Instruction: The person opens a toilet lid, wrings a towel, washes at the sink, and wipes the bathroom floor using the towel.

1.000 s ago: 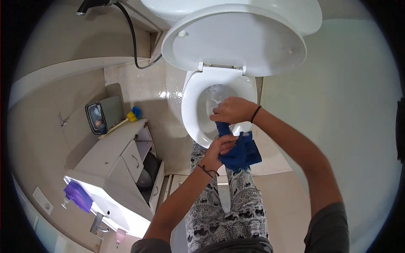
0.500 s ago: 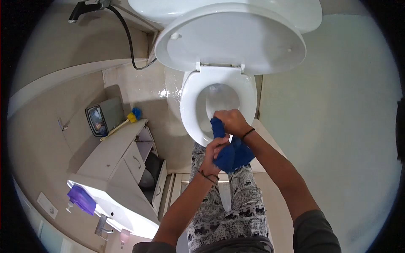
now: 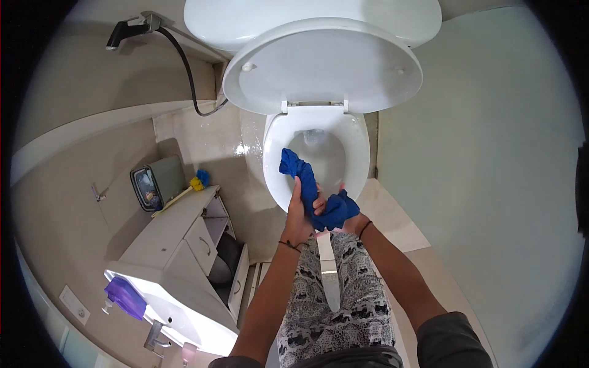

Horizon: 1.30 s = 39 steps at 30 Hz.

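A twisted, crumpled blue cloth (image 3: 305,178) hangs over the front of the toilet bowl, one end pointing up and to the left. My left hand (image 3: 299,214) wraps round its middle, with the thumb along one side and fingertips showing on the other. At the lower right, my right hand (image 3: 354,223) supports the bunched end from beneath; the cloth covers most of its fingers. Below both hands is the white toilet seat (image 3: 359,153), lowered on the bowl, while the lid (image 3: 325,67) stands raised behind it.
Left of the toilet, a white cabinet (image 3: 165,230) has a drawer and a compartment pulled open. A yellow-and-blue brush (image 3: 197,181) lies beside a grey bin (image 3: 167,178). A spray hose (image 3: 187,67) hangs at upper left. A purple soap dispenser (image 3: 126,299) stands by the sink (image 3: 202,325).
My right hand has moved from the cloth's upper end down to its lower right end. The cloth's upper end now leans left, looser than before. The view has shifted slightly.
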{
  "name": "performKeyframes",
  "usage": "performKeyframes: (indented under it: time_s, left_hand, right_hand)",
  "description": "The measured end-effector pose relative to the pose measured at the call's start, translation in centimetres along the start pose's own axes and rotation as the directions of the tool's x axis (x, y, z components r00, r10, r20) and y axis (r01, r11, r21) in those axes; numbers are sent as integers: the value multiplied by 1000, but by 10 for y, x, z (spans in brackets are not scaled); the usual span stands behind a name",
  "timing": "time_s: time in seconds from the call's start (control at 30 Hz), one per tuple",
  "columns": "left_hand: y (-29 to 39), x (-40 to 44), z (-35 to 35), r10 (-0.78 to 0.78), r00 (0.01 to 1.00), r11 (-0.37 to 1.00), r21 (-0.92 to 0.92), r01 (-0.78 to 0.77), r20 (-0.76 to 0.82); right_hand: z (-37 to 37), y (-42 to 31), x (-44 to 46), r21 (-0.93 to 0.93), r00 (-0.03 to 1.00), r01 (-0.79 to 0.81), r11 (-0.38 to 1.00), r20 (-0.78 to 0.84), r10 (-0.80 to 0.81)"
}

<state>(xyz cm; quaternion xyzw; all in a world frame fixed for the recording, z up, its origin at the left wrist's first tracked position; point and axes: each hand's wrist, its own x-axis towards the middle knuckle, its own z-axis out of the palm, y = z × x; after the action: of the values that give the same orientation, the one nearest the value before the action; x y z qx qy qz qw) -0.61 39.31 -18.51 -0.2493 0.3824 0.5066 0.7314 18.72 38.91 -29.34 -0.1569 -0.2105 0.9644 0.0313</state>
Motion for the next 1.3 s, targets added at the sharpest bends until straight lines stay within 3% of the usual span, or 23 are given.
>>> performKeyframes:
  time_s: [0.07,0.1,0.17,0.2,0.27,0.3,0.37,0.43,0.5,0.6,0.63,0.67,0.7,0.73,0.77,0.83,1.0,1.07,1.13,1.17,1.2,1.27,1.3]
  left_hand:
    - [0,-1,-7,-15,999,1000,-11,15,46]
    - [-1,-4,-6,14,998,1000,13,-15,58]
    - [-4,-6,-5,41,996,998,41,-44,76]
    - [-6,-9,-6,50,996,997,55,-53,68]
    - [-11,-11,-11,59,996,995,73,-63,61]
    - [-16,-8,-18,195,980,962,187,-201,50]
    - [-24,-6,-30,326,943,895,300,-329,61]
    - [-30,-8,-39,508,856,717,597,-360,-94]
    - [-22,-23,-18,588,807,614,679,-403,-52]
    - [-3,-38,-45,270,915,622,780,73,-300]
    - [-3,-46,-46,273,914,620,782,72,-300]
    - [0,-58,-39,663,748,61,996,-60,4]
    - [2,-68,-31,741,496,-529,849,14,454]
    - [7,-78,-6,701,566,-280,898,-341,434]
    - [11,-82,2,703,566,-278,899,-338,430]
    - [17,-86,5,-39,724,-719,483,-499,689]
    - [23,-64,-1,-49,813,-597,636,-489,580]
    - [26,-61,3,-178,927,-46,938,-343,330]
    - [19,-58,-7,-307,904,445,885,-140,297]
    - [22,-64,0,-410,893,614,781,117,188]
    - [24,-70,7,-528,843,712,596,371,107]
    - [18,-75,1,-588,794,704,581,408,154]
    - [11,-77,-6,-631,747,736,470,488,212]
  right_hand:
    - [34,-9,-7,83,959,51,995,-282,-26]
    - [34,-7,-8,84,958,53,995,-286,-27]
    - [29,-5,-8,737,992,99,669,-124,-10]
    - [27,-6,-11,735,992,103,671,-124,-16]
    - [33,-21,-16,24,872,270,963,-431,-234]
    - [38,-38,-22,661,892,232,713,-437,115]
    - [38,-46,-28,310,766,13,951,-615,190]
    - [33,-53,-20,317,866,-58,947,-455,205]
    - [57,-71,-14,-161,858,-237,958,-497,129]
    - [83,-106,-16,-320,885,-244,916,-459,75]
    - [85,-110,-19,-370,894,-228,900,-447,43]
    - [87,-115,-21,-370,895,-225,901,-444,41]
    - [88,-121,-23,-407,918,-201,891,-395,27]
    - [90,-127,-24,-443,939,-178,879,-344,16]
    - [95,-130,-25,-442,939,-180,879,-343,20]
    - [104,-137,-27,-490,948,-141,860,-318,-25]
    - [124,-150,-26,-784,934,-51,618,-257,-248]
    - [129,-155,-24,-905,864,30,425,-190,-466]
    - [131,-152,-27,-950,836,85,300,-96,-540]
    - [129,-147,-30,-976,801,124,177,-7,-598]
    - [121,-134,-34,-961,824,185,207,37,-565]
    - [142,-127,-30,-919,780,100,382,-165,-603]
    - [136,-134,-26,-955,691,229,-188,295,-660]
